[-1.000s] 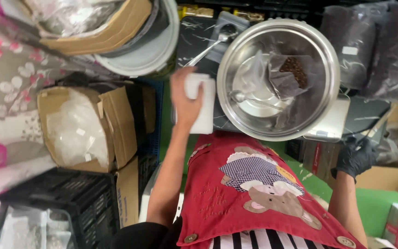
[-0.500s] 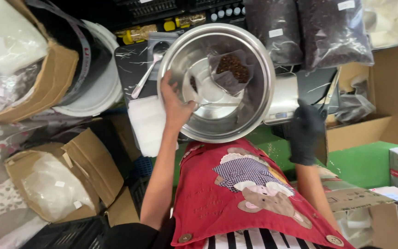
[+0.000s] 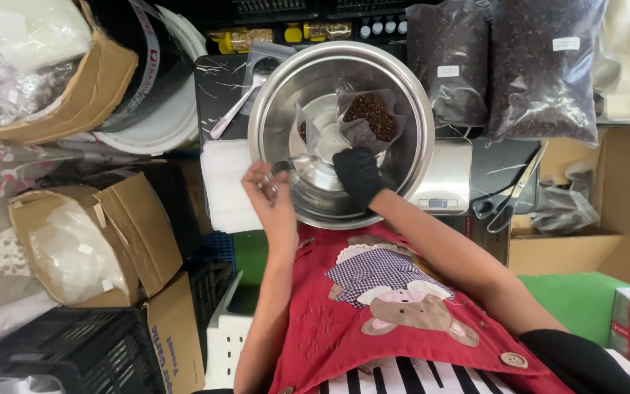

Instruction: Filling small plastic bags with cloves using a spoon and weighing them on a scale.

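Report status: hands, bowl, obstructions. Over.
Left hand bare, at steel bowl rim. Gloved right hand inside bowl, at pouch of dark beans. Nothing blocking.

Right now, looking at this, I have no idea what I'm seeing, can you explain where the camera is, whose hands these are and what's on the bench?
There is no machine here. A person wears a camera on the head, so the one view looks straight down past a red apron at their own two hands. The right hand, in a black glove, reaches into a big steel bowl and touches a small clear bag of dark bits. The bare left hand pinches something thin and clear at the bowl's rim; I cannot tell what. The bowl sits on a scale. Nearby lie a spoon, scissors and two large dark sacks.
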